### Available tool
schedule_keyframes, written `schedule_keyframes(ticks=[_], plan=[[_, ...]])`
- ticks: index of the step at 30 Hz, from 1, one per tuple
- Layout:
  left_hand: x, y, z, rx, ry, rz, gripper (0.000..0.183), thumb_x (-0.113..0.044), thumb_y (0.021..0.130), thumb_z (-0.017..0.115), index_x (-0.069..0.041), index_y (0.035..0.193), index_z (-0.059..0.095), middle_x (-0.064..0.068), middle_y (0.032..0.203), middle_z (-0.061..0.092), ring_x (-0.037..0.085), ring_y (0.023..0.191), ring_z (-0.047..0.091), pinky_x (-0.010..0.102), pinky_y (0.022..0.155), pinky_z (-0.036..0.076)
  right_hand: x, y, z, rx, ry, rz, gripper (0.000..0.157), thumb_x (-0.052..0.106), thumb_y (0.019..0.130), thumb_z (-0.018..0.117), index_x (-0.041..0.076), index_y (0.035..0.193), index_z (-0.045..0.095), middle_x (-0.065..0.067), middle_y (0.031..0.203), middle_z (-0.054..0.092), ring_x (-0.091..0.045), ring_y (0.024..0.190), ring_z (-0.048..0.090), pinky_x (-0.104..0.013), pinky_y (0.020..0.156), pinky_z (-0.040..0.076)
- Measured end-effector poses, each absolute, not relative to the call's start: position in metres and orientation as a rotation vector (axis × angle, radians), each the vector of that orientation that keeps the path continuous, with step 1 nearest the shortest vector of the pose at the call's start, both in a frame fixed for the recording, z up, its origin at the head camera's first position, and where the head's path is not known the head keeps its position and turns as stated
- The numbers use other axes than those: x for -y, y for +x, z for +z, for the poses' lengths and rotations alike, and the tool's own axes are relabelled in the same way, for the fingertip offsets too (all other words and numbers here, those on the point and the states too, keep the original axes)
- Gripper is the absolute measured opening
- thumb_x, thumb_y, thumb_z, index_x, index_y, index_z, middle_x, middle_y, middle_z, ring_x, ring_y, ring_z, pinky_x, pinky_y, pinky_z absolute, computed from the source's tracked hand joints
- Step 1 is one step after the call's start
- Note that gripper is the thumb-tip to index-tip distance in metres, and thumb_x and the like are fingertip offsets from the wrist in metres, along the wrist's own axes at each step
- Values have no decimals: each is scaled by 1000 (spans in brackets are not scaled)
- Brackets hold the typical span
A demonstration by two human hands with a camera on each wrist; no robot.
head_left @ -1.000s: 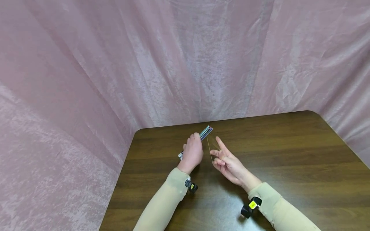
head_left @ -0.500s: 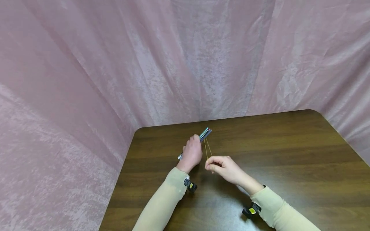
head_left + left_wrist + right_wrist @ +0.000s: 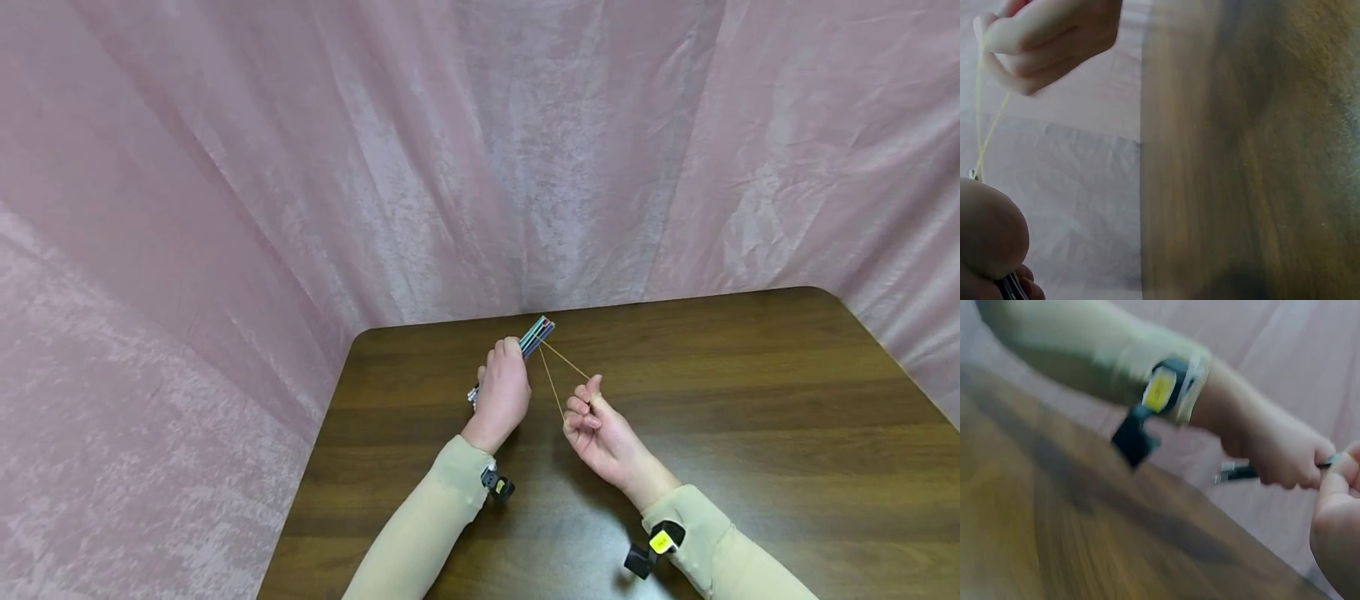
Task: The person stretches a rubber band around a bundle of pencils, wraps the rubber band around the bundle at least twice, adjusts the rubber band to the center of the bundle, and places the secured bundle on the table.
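My left hand grips a bundle of coloured pens above the dark wooden table; the bundle's far end sticks out past my fingers, its near end pokes out at the wrist side. A thin yellow rubber band is looped over the bundle's far end and stretched back to my right hand, which pinches it with curled fingers. In the left wrist view the band runs taut from the right hand down to the left hand. The right wrist view is blurred.
Pink cloth hangs close behind and on both sides of the table. The table's far edge lies just beyond the pens. Small black cameras sit on both wrists.
The right hand went from open fingers to pinching the band, then pulled it out to the right, stretching it wider. The left hand lifted the pens slightly.
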State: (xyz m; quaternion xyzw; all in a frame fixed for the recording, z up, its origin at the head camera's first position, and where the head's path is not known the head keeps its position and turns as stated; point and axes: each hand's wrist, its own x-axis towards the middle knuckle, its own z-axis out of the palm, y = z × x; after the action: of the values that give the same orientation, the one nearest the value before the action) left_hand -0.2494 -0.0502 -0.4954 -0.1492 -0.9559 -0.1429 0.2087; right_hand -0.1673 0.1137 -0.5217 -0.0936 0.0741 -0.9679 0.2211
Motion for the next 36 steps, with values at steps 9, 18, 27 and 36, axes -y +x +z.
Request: schedule_keyframes(ticks=[9,18,27,36], plan=[[55,-247,-501,2602,-584,-240,31,-3,89,66,-8,115,52,6,99,54,25,86,53,37,63,39,-114,-173,-518,-32,-238,-2687,63,44,101,33,19,157,18,3,86,50,1,61,30,-13,68,38],[69,-247,-497,2595,-787,-137,27,-6,93,65,-10,117,52,4,102,54,22,89,50,36,68,39,-147,-176,-515,-458,-57,-2659,49,59,93,48,11,106,47,6,80,47,2,54,32,-11,60,37],[73,-245,-503,2656,-763,-258,31,-5,93,65,-8,119,50,5,103,56,22,89,53,34,65,40,-151,-168,-516,-1077,142,-2658,36,48,100,48,16,96,65,6,94,69,0,61,47,-16,70,46],[62,-230,-504,2673,-974,9,20,-9,98,60,-13,114,49,1,99,52,19,85,49,33,64,37,-162,-173,-519,-1788,35,-2449,60,29,98,65,-7,142,46,-13,134,61,-5,79,61,-26,83,53]])
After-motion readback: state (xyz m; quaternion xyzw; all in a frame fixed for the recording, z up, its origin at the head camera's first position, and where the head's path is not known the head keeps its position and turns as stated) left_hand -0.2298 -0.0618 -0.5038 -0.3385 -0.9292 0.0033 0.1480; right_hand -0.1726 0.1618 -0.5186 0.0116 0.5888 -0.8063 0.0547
